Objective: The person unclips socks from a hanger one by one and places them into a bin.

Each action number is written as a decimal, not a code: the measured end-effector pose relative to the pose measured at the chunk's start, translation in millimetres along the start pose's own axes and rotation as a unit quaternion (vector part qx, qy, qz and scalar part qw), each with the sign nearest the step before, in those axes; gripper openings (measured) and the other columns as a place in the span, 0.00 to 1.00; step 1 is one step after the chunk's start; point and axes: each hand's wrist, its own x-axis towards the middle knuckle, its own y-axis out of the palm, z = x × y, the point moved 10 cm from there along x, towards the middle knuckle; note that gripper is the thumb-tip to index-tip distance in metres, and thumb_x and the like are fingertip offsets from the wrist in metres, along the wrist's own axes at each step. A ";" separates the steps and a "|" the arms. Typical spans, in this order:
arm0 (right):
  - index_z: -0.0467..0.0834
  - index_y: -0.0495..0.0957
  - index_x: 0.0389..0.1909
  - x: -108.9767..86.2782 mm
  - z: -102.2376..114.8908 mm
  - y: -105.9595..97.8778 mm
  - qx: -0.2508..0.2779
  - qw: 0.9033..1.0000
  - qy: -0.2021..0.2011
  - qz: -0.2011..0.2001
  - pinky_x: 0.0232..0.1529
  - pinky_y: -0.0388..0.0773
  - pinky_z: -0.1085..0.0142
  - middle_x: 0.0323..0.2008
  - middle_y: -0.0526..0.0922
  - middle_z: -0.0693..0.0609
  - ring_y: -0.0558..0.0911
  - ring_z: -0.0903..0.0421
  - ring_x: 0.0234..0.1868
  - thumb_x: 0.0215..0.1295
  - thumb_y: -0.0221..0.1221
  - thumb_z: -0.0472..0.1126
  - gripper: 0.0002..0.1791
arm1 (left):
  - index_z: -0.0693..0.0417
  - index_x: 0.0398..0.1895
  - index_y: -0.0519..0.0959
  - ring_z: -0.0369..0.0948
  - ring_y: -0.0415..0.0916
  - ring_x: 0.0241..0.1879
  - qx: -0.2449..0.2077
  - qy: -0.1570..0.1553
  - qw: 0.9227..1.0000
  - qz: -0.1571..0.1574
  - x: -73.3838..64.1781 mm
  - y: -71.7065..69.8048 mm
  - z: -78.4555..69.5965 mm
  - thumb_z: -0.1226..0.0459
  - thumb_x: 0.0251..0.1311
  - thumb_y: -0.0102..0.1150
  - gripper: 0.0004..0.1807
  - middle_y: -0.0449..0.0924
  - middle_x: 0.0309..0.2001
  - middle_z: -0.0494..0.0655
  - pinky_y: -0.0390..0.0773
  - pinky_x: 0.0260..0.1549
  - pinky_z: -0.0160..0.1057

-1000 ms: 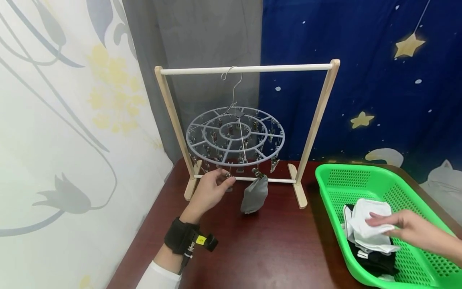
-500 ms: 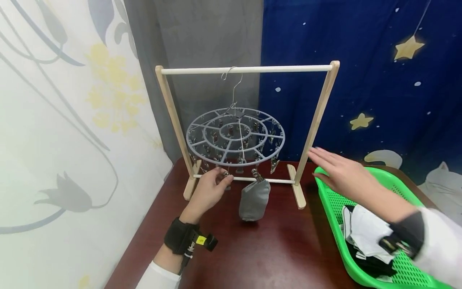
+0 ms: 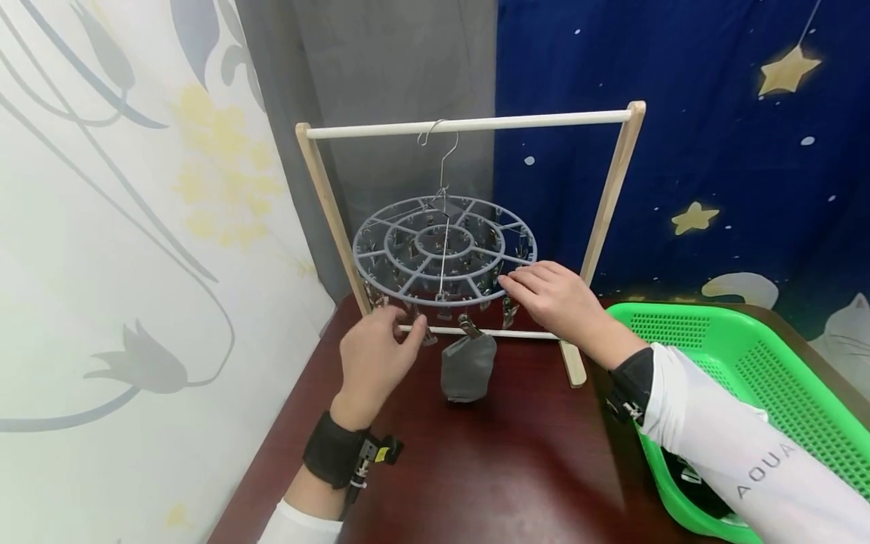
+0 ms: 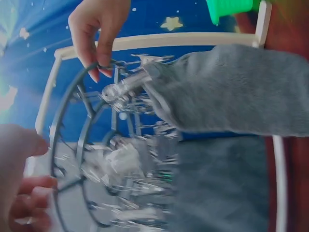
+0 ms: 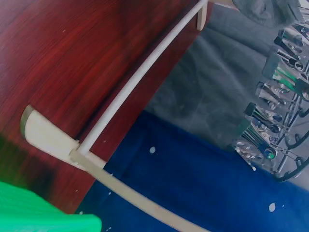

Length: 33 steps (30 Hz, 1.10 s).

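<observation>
A round grey clip hanger [image 3: 428, 304] with rings of metal clips hangs by its hook from a wooden stand [image 3: 469, 124]. One front clip holds a grey sock [image 3: 467, 368], which dangles above the table. My right hand [image 3: 553, 298] pinches the hanger's outer ring at the right; the left wrist view shows its thumb and finger meeting there. At the front left, my left hand [image 3: 377, 359] is beside the ring, thumb and fingers apart. In the left wrist view, a gap separates that hand's blurred fingers [image 4: 36, 193]. My right hand is out of sight in the right wrist view.
A green plastic basket [image 3: 730, 321] stands on the right of the dark red table [image 3: 516, 468]; my right sleeve hides much of its contents. Dark cloth [image 3: 696, 491] shows inside it. Patterned curtains hang behind and to the left.
My right hand has left the white cloth in the basket and come up to the ring. My left hand has let go of a clip. The hanger has turned slightly, carrying the sock left.
</observation>
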 end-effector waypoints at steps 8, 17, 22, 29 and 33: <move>0.42 0.84 0.46 13.1 15.1 -0.9 -0.033 0.999 -0.015 -0.011 0.41 0.79 0.60 0.36 0.88 0.48 0.85 0.52 0.35 0.64 0.59 0.33 0.12 | 0.49 0.47 0.84 0.50 0.75 0.49 0.071 0.192 0.974 -0.102 8.9 -14.2 -57.6 0.60 0.57 0.67 0.14 0.81 0.48 0.52 0.76 0.48 0.49; 0.41 0.85 0.44 17.6 49.2 -10.7 -0.034 0.995 -0.031 -0.088 0.40 0.80 0.60 0.40 0.88 0.47 0.86 0.52 0.39 0.70 0.52 0.37 0.13 | 0.43 0.42 0.85 0.46 0.77 0.51 0.145 0.241 0.954 -0.105 10.4 9.9 -74.2 0.62 0.63 0.59 0.08 0.83 0.47 0.46 0.76 0.45 0.43; 0.33 0.80 0.43 5.5 90.3 -1.2 0.073 0.995 0.008 -0.065 0.43 0.82 0.58 0.42 0.84 0.41 0.84 0.48 0.43 0.63 0.57 0.39 0.14 | 0.43 0.42 0.86 0.45 0.78 0.47 0.135 0.247 0.952 -0.118 8.5 8.7 -73.0 0.63 0.61 0.61 0.09 0.83 0.43 0.44 0.76 0.47 0.43; 0.36 0.63 0.68 -18.0 73.6 67.1 0.310 0.866 0.379 0.100 0.57 0.77 0.54 0.64 0.73 0.40 0.76 0.46 0.63 0.59 0.67 0.43 0.39 | 0.43 0.41 0.87 0.45 0.79 0.43 0.131 0.249 0.950 -0.135 8.1 5.7 -74.9 0.62 0.62 0.61 0.08 0.84 0.39 0.43 0.77 0.45 0.43; 0.39 0.76 0.56 -27.3 77.2 100.4 0.443 0.746 0.479 0.133 0.40 0.80 0.62 0.43 0.84 0.43 0.84 0.53 0.38 0.66 0.62 0.42 0.20 | 0.44 0.41 0.87 0.44 0.79 0.42 0.131 0.245 0.950 -0.141 7.7 3.0 -74.5 0.63 0.63 0.59 0.09 0.84 0.39 0.44 0.77 0.44 0.43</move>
